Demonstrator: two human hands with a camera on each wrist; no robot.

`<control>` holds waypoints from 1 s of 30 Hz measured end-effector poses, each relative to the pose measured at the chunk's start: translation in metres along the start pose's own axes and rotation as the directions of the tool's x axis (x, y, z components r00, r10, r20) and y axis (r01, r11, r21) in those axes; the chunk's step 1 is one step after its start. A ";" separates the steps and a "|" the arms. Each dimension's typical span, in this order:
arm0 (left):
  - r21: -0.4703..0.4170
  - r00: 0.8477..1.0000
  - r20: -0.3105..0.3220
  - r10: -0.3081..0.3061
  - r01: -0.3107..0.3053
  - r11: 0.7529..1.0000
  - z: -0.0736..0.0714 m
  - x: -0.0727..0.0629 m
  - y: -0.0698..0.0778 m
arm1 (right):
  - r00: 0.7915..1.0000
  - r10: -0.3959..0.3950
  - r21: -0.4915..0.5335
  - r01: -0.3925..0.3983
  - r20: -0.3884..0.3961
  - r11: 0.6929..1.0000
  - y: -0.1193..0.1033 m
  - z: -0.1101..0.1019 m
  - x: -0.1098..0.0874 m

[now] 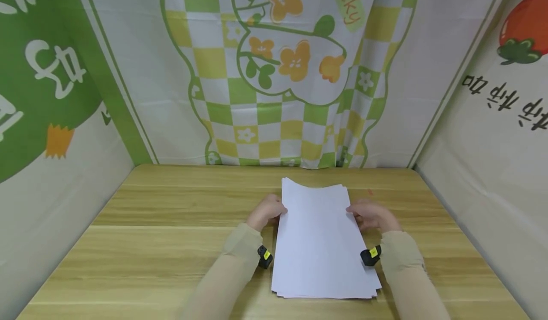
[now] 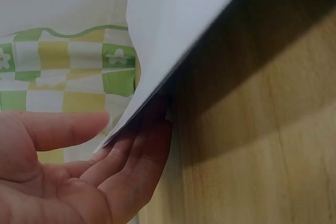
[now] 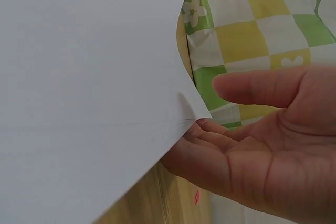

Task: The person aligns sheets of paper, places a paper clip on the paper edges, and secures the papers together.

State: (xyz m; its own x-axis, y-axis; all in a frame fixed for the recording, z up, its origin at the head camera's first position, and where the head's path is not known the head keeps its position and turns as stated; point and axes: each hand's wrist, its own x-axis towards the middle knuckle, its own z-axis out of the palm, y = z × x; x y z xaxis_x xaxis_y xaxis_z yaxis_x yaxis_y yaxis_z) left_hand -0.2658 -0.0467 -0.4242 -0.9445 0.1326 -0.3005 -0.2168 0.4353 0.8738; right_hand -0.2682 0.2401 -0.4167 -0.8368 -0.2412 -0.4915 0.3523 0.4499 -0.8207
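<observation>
A stack of white paper sheets [image 1: 321, 244] lies lengthwise on the wooden table, its corners slightly fanned. The stack's far end sags in the middle and its sides are raised. At the left edge, my left hand [image 1: 269, 210] supports the paper from beneath; its fingers [image 2: 137, 153] reach under the sheets while the straight thumb stays above, near the edge. My right hand [image 1: 371, 214] is at the opposite edge, with fingers [image 3: 205, 156] under the far right corner and the thumb extended over it with a gap. The sheets partly hide the fingertips of both hands.
Wood-grain table [image 1: 162, 258] extends to both sides of the paper. A patterned cloth [image 1: 248, 134] hangs behind the table's far edge, with printed side walls left and right. A small red mark [image 1: 370, 192] is on the table beyond my right hand.
</observation>
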 end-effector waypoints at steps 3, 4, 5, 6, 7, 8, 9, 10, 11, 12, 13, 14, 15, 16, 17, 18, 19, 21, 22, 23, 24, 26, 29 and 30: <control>0.009 1.000 0.008 0.012 -0.012 1.000 0.000 -0.001 0.000 | 1.000 0.004 -0.009 -0.004 -0.005 1.000 -0.002 0.001 0.002; 0.008 1.000 0.014 0.010 -0.010 1.000 0.000 -0.001 0.000 | 1.000 0.004 -0.014 -0.004 -0.009 1.000 -0.003 0.002 0.003; 0.010 1.000 0.018 0.008 -0.008 1.000 0.000 -0.001 0.000 | 1.000 0.008 -0.015 -0.008 -0.014 1.000 -0.003 0.002 0.003; 0.006 1.000 0.022 0.004 -0.004 1.000 0.000 -0.001 0.000 | 1.000 0.010 -0.019 -0.010 -0.017 1.000 -0.004 0.003 0.003; 0.011 1.000 0.025 0.005 -0.005 1.000 0.000 0.000 -0.001 | 1.000 0.010 -0.025 -0.010 -0.021 1.000 -0.004 0.004 0.003; 0.014 1.000 0.025 0.008 -0.008 1.000 0.000 0.000 -0.002 | 1.000 0.009 -0.032 -0.009 -0.024 0.999 -0.004 0.004 0.003; 0.014 1.000 0.027 0.007 -0.007 1.000 0.000 0.000 -0.002 | 1.000 0.007 -0.037 -0.008 -0.028 0.999 -0.005 0.005 0.003; 0.015 0.999 0.031 0.008 -0.009 1.000 0.000 0.000 -0.002 | 0.999 0.011 -0.039 -0.013 -0.042 0.999 -0.005 0.005 0.004; 0.016 0.999 0.033 0.010 -0.011 1.000 -0.001 0.000 -0.003 | 0.999 0.012 -0.050 -0.015 -0.053 0.999 -0.005 0.006 0.004; 0.016 0.999 0.035 0.014 -0.014 1.000 -0.001 0.000 -0.003 | 0.998 0.011 -0.062 -0.014 -0.059 0.998 -0.005 0.006 0.004; 0.009 0.999 0.039 0.015 -0.016 1.000 -0.001 -0.001 -0.004 | 0.998 0.011 -0.072 -0.016 -0.066 0.997 -0.005 0.007 0.004; -0.001 0.999 0.042 0.015 -0.015 1.000 -0.001 -0.002 -0.004 | 0.997 0.012 -0.082 -0.018 -0.073 0.996 -0.006 0.008 0.004; -0.012 0.999 0.046 0.015 -0.014 1.000 -0.002 -0.002 -0.004 | 0.996 0.015 -0.089 -0.022 -0.083 0.996 -0.006 0.008 0.004; -0.017 0.999 0.046 0.017 -0.016 1.000 -0.002 -0.003 -0.005 | 0.995 0.018 -0.104 -0.027 -0.093 0.994 -0.007 0.009 0.004; -0.021 0.999 0.043 0.018 -0.017 1.000 -0.003 -0.003 -0.005 | 0.995 0.019 -0.118 -0.031 -0.099 0.993 -0.008 0.010 0.003; -0.025 0.999 0.040 0.022 -0.021 0.999 -0.003 -0.004 -0.005 | 0.995 0.019 -0.129 -0.032 -0.097 0.991 -0.009 0.010 0.003; -0.030 0.999 0.037 0.025 -0.024 0.999 -0.004 -0.004 -0.005 | 0.994 0.021 -0.143 -0.036 -0.106 0.989 -0.009 0.011 0.003; -0.021 0.999 0.025 0.032 -0.032 0.999 -0.006 -0.004 -0.006 | 0.993 0.022 -0.163 -0.041 -0.117 0.986 -0.010 0.012 0.003; -0.012 0.999 0.020 0.037 -0.037 0.999 -0.006 -0.003 -0.006 | 0.993 0.017 -0.176 -0.037 -0.115 0.984 -0.010 0.013 0.003; -0.006 0.999 0.016 0.041 -0.041 0.999 -0.007 -0.003 -0.006 | 0.993 0.014 -0.179 -0.035 -0.117 0.983 -0.009 0.013 0.003; -0.003 0.999 0.014 0.043 -0.043 0.999 -0.007 -0.003 -0.006 | 0.993 0.010 -0.181 -0.030 -0.114 0.983 -0.009 0.013 0.004; 0.003 0.999 0.012 0.045 -0.045 0.999 -0.008 -0.002 -0.007 | 0.993 0.001 -0.173 -0.022 -0.116 0.985 -0.007 0.013 0.004; -0.003 0.999 0.010 0.045 -0.045 0.999 -0.010 -0.002 -0.008 | 0.994 -0.013 -0.170 -0.006 -0.108 0.985 -0.005 0.014 0.005; -0.011 0.999 0.008 0.043 -0.042 0.999 -0.010 -0.002 -0.008 | 0.994 -0.016 -0.167 -0.002 -0.107 0.986 -0.005 0.014 0.005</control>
State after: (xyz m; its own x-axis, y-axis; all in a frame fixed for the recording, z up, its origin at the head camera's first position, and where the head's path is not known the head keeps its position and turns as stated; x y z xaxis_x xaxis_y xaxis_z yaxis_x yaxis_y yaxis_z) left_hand -0.2648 -0.0594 -0.4263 -0.9509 0.1583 -0.2661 -0.1793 0.4192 0.8900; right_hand -0.2681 0.2250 -0.4192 -0.8825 -0.1545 -0.4442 0.2792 0.5879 -0.7592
